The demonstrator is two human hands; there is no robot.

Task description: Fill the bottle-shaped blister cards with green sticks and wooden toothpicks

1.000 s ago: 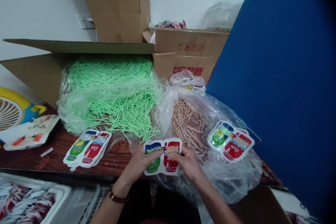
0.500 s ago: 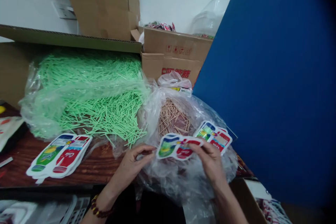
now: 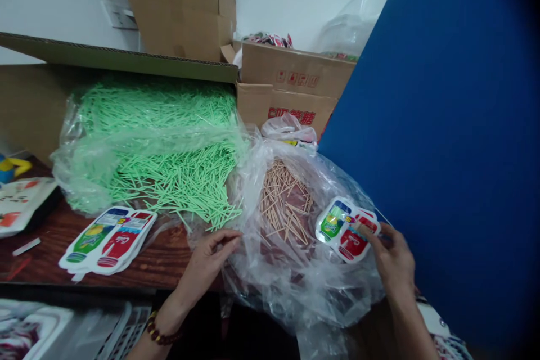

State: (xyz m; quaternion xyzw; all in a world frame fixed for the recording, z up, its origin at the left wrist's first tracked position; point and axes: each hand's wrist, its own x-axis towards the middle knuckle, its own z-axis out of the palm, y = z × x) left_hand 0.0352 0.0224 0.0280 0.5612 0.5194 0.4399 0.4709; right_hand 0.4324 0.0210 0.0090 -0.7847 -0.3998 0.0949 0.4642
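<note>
My right hand (image 3: 393, 261) pinches the right edge of a printed bottle-shaped packet (image 3: 343, 225), which lies on a small pile of the same packets on the clear plastic bag (image 3: 295, 287). Wooden toothpicks (image 3: 283, 205) lie loose inside that bag, just left of the pile. My left hand (image 3: 211, 252) rests with loosely spread fingers on the bag's left edge and holds nothing. It is close to the spilled tips of the green sticks (image 3: 169, 174). A bead bracelet is on my left wrist.
A second pile of printed packets (image 3: 107, 239) lies on the brown wooden table (image 3: 169, 261) at the left. Green sticks fill a plastic-lined cardboard box (image 3: 109, 59). More boxes (image 3: 295, 76) stand behind. A blue panel (image 3: 447, 124) walls off the right. A white tray (image 3: 19, 205) sits far left.
Both hands held the packet a second ago. My left hand let go, and my right hand carried it rightward onto the pile on the bag.
</note>
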